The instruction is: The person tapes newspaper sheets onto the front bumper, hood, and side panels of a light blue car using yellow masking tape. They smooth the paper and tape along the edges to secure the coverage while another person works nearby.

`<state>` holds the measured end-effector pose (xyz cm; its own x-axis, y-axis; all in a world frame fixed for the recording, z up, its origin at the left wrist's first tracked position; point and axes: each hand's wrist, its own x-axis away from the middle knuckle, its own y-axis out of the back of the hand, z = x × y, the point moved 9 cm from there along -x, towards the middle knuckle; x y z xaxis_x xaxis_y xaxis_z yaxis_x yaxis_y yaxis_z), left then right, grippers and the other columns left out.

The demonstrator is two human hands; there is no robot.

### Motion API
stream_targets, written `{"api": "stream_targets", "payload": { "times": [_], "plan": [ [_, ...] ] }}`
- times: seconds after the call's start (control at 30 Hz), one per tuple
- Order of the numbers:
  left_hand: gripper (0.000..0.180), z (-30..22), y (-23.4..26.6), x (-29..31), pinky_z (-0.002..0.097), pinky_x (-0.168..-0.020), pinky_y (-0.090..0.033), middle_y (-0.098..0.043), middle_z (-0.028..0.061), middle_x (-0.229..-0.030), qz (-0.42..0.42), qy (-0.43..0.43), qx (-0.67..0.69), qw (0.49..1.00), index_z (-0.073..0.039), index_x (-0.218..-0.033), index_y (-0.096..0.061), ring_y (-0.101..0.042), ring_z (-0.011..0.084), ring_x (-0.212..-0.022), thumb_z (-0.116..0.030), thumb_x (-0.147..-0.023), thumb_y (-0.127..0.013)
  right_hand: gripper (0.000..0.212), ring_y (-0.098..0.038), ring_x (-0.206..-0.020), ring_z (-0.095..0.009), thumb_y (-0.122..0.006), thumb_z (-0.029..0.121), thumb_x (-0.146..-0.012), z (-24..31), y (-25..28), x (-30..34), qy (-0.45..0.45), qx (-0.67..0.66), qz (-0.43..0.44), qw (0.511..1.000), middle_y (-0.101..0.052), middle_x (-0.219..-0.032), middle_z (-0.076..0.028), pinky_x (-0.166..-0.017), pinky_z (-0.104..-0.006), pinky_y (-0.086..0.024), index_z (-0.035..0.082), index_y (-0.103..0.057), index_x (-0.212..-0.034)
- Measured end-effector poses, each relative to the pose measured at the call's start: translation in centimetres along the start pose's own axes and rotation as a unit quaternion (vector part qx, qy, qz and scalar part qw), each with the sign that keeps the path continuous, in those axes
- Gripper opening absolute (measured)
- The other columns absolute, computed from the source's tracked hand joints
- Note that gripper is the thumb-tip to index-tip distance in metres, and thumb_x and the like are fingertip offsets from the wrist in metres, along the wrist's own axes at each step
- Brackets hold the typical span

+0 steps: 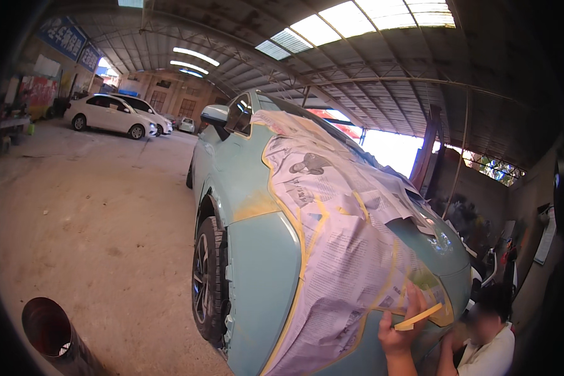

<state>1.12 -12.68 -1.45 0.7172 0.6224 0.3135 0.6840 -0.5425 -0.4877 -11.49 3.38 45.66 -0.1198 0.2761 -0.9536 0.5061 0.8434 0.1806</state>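
Pale newspaper (338,269), crowded with rows of small print and one larger dark picture, lay taped with yellow edges over the front of your green car (263,269). Far back on the left, a blue sign (66,41) bore large white characters. Your yellow tape roll (427,313) was at your right hand (400,341), just beside the newspaper's lower right edge, near the car's front end. Your fingers pointed upward, loosely curled about the roll, with the thumb apart on the left. How your left hand stood could not be told.
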Motion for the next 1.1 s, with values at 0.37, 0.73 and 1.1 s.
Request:
{"api": "stream_targets", "payload": {
  "times": [0.37, 0.73, 1.1],
  "plan": [
    [0.05, -1.6, 12.8, 3.2, 0.0488, -0.094, -0.049, -0.067, 0.0216, -0.116, 0.01, -0.162, -0.622, 0.766, -0.004, -0.131, -0.061, -0.063, 0.0346, -0.107, -0.037, -0.094, -0.06, 0.056, -0.061, -0.117, -0.033, -0.064, 0.036, -0.089, 0.3, 0.2, -0.8, 0.016, -0.015, -0.008, 1.0, -0.064, -0.13, -0.015, -0.099, -0.0448, -0.043, 0.006, -0.054, -0.135],
    [0.061, -8.3, 9.7, 12.4, 0.0521, -0.109, -0.036, -0.05, 0.0132, -0.143, 0.111, -0.243, -0.74, 0.617, -0.014, -0.136, -0.058, -0.045, 0.0351, -0.13, -0.039, -0.081, -0.068, 0.038, -0.064, -0.107, -0.03, -0.061, 0.029, -0.093, 0.9, 1.8, -1.5, 0.043, -0.01, -0.027, 0.999, -0.067, -0.125, -0.015, -0.082, -0.0413, -0.05, 0.004, -0.06, -0.121],
    [0.05, -9.7, 3.1, 21.4, 0.0446, -0.115, -0.033, -0.054, 0.0093, -0.144, 0.211, -0.031, -0.562, 0.8, -0.015, -0.13, -0.064, -0.045, 0.031, -0.134, -0.04, -0.087, -0.061, 0.035, -0.054, -0.12, -0.032, -0.072, 0.025, -0.08, -0.2, 2.4, 0.2, -0.006, -0.136, 0.243, 0.96, -0.064, -0.128, -0.015, -0.088, -0.0464, -0.048, 0.011, -0.056, -0.107]
  ]
}}
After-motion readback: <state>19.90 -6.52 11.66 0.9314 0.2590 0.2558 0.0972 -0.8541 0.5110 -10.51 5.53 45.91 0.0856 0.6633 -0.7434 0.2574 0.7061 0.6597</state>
